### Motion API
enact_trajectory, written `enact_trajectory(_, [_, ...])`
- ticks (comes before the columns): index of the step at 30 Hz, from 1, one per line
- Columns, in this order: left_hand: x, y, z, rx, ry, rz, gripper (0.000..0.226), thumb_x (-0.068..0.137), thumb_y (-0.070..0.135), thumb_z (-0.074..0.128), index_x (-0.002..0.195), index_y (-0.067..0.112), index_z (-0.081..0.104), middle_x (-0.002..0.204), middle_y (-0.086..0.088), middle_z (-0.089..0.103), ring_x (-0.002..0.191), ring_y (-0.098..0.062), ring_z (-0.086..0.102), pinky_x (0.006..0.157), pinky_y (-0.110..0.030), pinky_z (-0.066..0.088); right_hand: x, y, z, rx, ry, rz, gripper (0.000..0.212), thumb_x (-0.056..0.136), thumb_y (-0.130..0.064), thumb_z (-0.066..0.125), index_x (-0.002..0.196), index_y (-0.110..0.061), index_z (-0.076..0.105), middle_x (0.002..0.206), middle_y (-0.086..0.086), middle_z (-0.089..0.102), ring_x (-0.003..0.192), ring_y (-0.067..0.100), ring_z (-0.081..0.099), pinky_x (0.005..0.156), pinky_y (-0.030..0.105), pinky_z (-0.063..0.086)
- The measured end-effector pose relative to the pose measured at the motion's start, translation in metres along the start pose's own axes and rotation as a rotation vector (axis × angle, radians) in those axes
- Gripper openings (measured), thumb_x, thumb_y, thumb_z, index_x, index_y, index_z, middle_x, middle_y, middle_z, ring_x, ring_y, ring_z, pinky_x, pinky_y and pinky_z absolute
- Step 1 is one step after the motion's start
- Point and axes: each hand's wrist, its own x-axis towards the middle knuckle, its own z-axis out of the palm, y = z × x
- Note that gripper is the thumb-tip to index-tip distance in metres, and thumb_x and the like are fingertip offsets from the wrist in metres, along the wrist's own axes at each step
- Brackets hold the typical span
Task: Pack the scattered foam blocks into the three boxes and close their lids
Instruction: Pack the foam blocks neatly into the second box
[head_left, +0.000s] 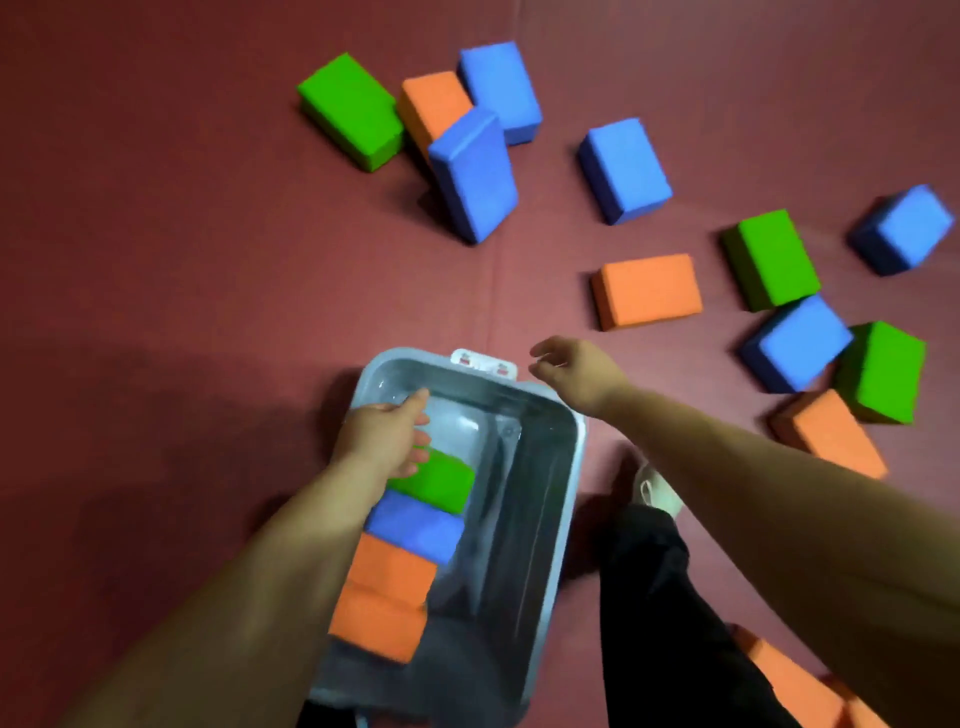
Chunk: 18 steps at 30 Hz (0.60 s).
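Note:
A clear grey plastic box (561, 499) lies open on the red mat below me. Along its left side stand a green block (441, 480), a blue block (415, 530) and two orange blocks (384, 597). My left hand (387, 436) rests inside the box over the green block, fingers apart, holding nothing. Beyond the box's far right corner hovers my right hand (576, 371), fingers loosely curled and empty. The nearest loose block is an orange one (647, 291) just past my right hand. Only this one box is in view, and its lid is not seen.
Several loose blocks lie scattered on the mat: a green, orange and blue cluster (467, 114) at the far middle, one blue (623, 169), and green, blue and orange ones (800, 343) at the right. My dark trouser leg and white shoe (657, 491) stand right of the box.

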Motion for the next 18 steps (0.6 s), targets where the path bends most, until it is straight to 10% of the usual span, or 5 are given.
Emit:
enact_trajectory(11, [0.104, 0.103, 0.323, 0.274, -0.187, -0.017, 0.041, 0.095, 0.053, 0.053, 0.097, 0.014, 0.067, 0.092, -0.008, 0.068, 0.075, -0.021, 0.064, 0.063, -0.029, 0.050, 0.071, 0.302, -0.148, 0.692, 0.248, 0.504, 0.012, 0.091, -0.023, 0.061, 0.101, -0.018, 0.067, 0.094, 0.007, 0.066, 0.080, 0.021, 0.061, 0.076, 0.040, 0.056])
enact_trajectory(18, [0.176, 0.105, 0.481, 0.309, -0.193, -0.201, 0.069, 0.090, 0.063, 0.052, 0.136, 0.012, 0.051, 0.131, -0.008, 0.058, 0.115, -0.025, 0.058, 0.088, -0.041, 0.049, 0.100, 0.472, -0.184, 1.189, 0.348, 0.760, 0.042, 0.095, -0.042, 0.056, 0.126, -0.014, 0.055, 0.113, 0.007, 0.062, 0.096, 0.021, 0.063, 0.074, 0.037, 0.056])
